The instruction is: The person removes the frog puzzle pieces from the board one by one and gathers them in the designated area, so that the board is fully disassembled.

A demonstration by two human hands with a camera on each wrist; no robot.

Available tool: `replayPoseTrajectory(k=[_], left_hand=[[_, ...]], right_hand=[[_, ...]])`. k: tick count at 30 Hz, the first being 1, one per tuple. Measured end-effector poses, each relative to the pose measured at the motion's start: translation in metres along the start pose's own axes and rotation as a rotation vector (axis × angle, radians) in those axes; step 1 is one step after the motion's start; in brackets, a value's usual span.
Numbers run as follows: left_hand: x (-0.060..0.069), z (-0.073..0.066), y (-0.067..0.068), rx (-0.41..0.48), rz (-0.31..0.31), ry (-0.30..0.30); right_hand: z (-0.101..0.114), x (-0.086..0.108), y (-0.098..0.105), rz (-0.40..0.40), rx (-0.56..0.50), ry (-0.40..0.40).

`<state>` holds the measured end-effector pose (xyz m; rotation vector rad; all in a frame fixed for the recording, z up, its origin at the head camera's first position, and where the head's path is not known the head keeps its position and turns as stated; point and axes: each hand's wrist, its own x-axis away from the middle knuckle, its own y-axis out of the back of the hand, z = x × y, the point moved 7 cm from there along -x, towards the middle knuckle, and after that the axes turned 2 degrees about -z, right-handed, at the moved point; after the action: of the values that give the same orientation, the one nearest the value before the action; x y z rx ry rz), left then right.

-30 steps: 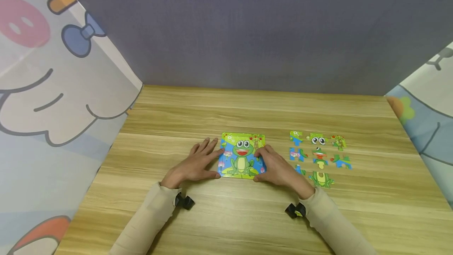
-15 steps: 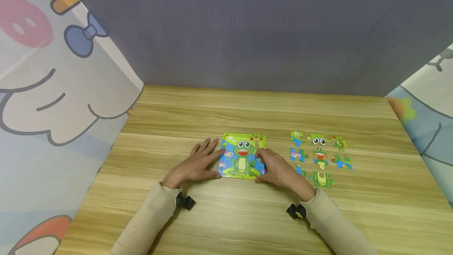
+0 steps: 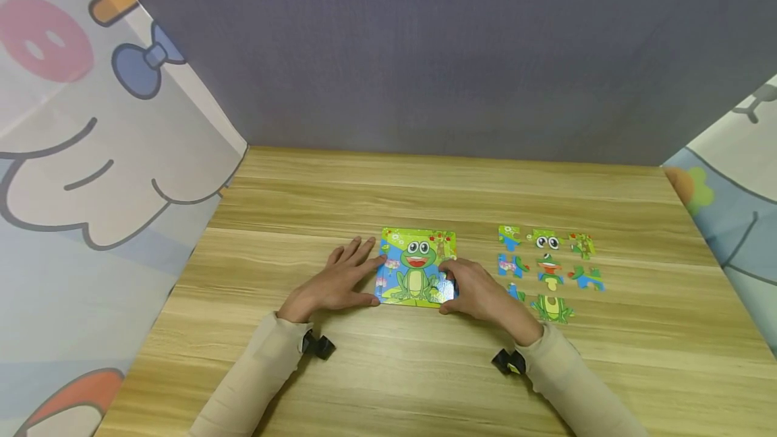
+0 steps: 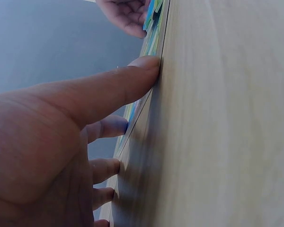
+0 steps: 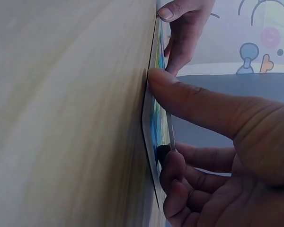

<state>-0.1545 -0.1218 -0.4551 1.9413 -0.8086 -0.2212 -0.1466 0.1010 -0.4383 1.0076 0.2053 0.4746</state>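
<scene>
In the head view a square puzzle board with a green frog picture lies flat on the table. My left hand rests at its left edge, fingers spread, with thumb and index finger touching the border. My right hand is at the lower right of the board, fingers curled. Between them it pinches a thin puzzle piece, tilted up from the board in the right wrist view. The left wrist view shows the blue and green face of that piece too. My right fingers cover part of the board's right edge.
Several loose frog puzzle pieces, among them an eyes piece and a body piece, lie in rows right of the board, partly behind my right hand. A grey panel stands along the back of the wooden table.
The right hand's fingertips have shifted slightly down at the board's right side, and a bright glare now shows on the lower right corner. The left hand has not moved.
</scene>
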Motion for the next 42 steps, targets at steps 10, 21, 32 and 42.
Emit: replayPoseTrajectory(k=[10, 21, 32, 42], left_hand=[[0.001, 0.000, 0.001, -0.001, 0.006, 0.007], [0.001, 0.000, -0.001, 0.001, 0.004, 0.010], [0.000, 0.000, -0.001, -0.003, 0.005, 0.005], [0.001, -0.001, 0.000, -0.002, 0.001, 0.005]], right_hand=[[0.000, 0.008, 0.014, -0.057, -0.022, 0.013], [-0.032, 0.038, 0.041, -0.111, -0.081, -0.022], [-0.062, 0.064, 0.062, -0.168, -0.077, -0.054], [-0.087, 0.093, 0.084, -0.250, -0.033, -0.032]])
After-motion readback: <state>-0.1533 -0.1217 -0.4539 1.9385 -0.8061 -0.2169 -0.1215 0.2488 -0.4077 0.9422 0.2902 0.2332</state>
